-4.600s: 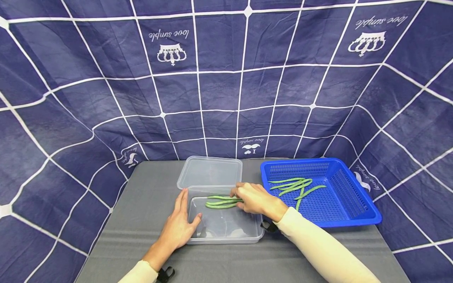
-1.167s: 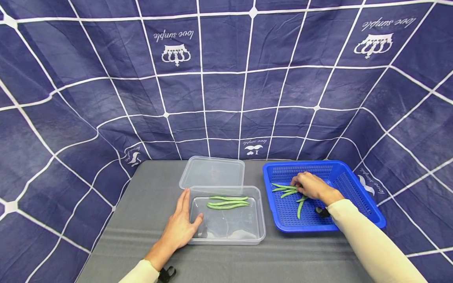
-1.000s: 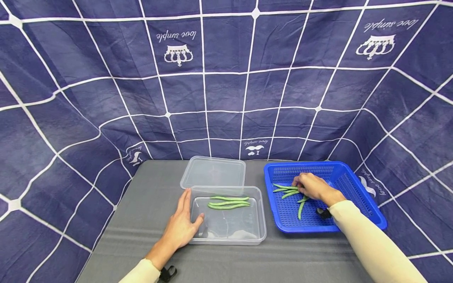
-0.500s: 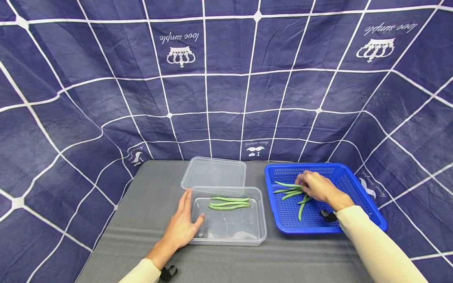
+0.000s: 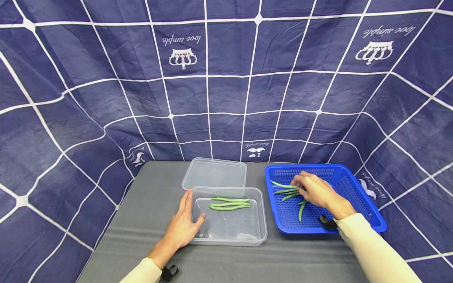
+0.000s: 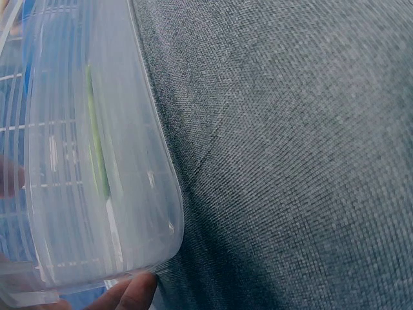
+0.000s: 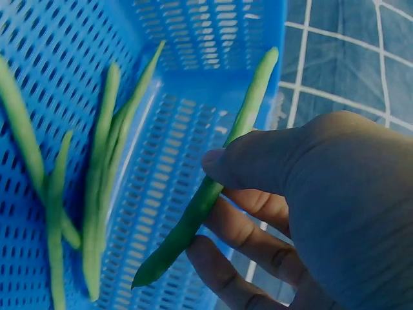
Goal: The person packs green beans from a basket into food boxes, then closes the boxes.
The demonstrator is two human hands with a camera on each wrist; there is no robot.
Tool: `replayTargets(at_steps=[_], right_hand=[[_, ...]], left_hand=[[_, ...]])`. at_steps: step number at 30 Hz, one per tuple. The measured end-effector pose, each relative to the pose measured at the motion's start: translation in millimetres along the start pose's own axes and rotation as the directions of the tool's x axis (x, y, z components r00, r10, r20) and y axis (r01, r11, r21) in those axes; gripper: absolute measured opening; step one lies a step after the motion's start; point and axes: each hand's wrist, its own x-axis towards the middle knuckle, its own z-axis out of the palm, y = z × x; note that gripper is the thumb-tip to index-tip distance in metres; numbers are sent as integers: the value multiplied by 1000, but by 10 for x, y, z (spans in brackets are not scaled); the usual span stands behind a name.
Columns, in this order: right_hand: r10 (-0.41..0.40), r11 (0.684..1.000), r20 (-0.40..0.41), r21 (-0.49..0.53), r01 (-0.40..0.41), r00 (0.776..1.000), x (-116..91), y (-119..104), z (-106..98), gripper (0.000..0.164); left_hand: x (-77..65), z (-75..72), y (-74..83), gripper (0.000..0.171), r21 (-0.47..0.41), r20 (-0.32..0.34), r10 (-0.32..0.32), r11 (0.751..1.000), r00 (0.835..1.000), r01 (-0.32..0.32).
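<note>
My right hand is over the blue basket, pinching a green bean between thumb and fingers. In the right wrist view this bean slants above the basket's side. Several other green beans lie on the basket floor, partly covered by the hand in the head view. My left hand rests at the left side of a clear plastic container, fingers straight along its wall and thumb over the rim. Inside that container, 3 green beans lie side by side near the far wall.
A clear lid lies flat behind the container, which overlaps its near edge in the head view. Grey cloth covers the table. Blue checked curtains enclose the back and both sides.
The right hand has gone from the container, where it was at the beans, to the basket and picked up a bean. The left hand stays at the container's side.
</note>
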Motion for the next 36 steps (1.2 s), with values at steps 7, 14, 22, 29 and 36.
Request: replayTargets(at_steps=[7,14,22,29,36], right_hand=[[0,999,-33,-34,-1,999,-45,-107,-97,28],[3,999,-54,-35,-4,999,-57,-193,-195,28],[-29,999,-44,-27,28,999,17,-416,-226,28],[-62,997,-49,-42,60,997,88,-619,-156,26],[-83,995,-34,-58,81,996,148,-787,-59,27]], left_hand=[[10,5,-2,105,0,1,5,1000,1000,-5],[22,-17,7,106,2,-1,9,1000,1000,-9],[6,-36,5,105,9,3,0,1000,1000,0],[1,-15,3,104,0,1,-3,1000,1000,3],[0,0,4,104,-11,0,2,1000,1000,-2]])
